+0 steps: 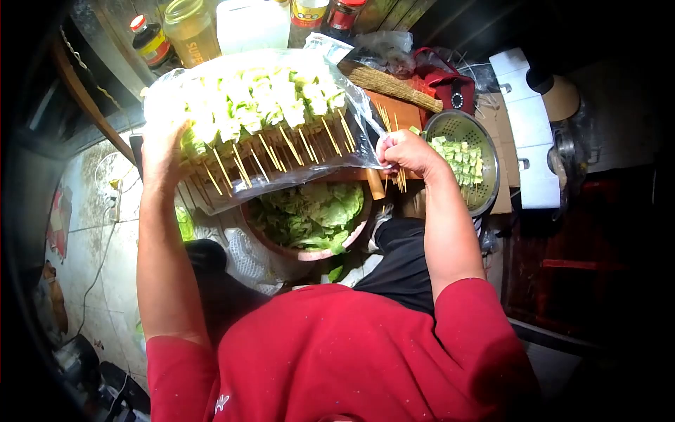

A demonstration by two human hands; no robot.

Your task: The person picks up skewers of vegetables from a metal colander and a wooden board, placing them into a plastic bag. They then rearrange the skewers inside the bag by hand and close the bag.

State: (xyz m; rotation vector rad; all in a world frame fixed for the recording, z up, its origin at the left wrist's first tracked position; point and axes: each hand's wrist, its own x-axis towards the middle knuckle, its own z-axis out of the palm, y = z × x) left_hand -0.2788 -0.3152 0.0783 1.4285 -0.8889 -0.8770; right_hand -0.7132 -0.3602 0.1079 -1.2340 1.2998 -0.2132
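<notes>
My left hand [163,151] grips the left edge of a tray [211,197] wrapped in clear plastic [351,98], lifted and tilted toward me. Rows of cabbage skewers [260,105] with bamboo sticks [281,151] lie on it. My right hand [402,151] pinches the plastic at the tray's right edge. Loose bamboo sticks [399,179] poke out below that hand. Under the tray sits a pink bowl [309,253] of cabbage leaves [313,214].
A metal colander [485,141] with more cut cabbage stands at the right. Bottles and jars [176,32] line the back. A straw brush [390,84], a red pouch [446,84] and a white block [527,126] lie behind. Tiled floor [91,232] is at left.
</notes>
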